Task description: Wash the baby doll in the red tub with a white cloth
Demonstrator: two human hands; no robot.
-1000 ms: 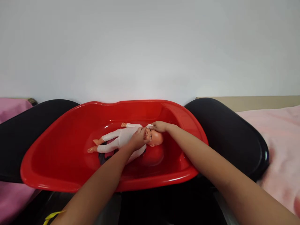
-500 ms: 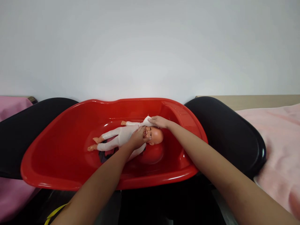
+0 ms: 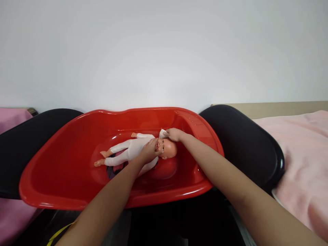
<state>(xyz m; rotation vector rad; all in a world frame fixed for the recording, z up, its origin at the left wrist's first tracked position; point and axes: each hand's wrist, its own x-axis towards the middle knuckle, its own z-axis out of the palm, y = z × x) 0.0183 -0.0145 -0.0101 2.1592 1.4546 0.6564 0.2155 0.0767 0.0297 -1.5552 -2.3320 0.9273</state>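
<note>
A baby doll (image 3: 134,147) with a bald head and a white cloth body lies on its back in a red baby bathtub (image 3: 58,171), head to the right. My left hand (image 3: 150,151) grips the doll around the chin and cheek, with the thumb along the near side of the face. At the far side of the head, my right hand (image 3: 174,134) pinches a small white cloth (image 3: 162,133) between thumb and fingers. The cloth is beside the doll's far cheek; whether it touches is hard to tell. Dark and pink material (image 3: 111,172) shows under the doll.
Black rounded panels flank the tub, one on the left (image 3: 38,150) and one on the right (image 3: 243,147). Pink fabric (image 3: 304,150) covers the surface at the right, and more pink fabric (image 3: 12,118) is at the left. A white wall (image 3: 164,51) rises behind.
My right hand and the white cloth have come down slightly closer to the doll's head, and the cloth looks more bunched. My left hand keeps its grip. The whole view has shifted a little.
</note>
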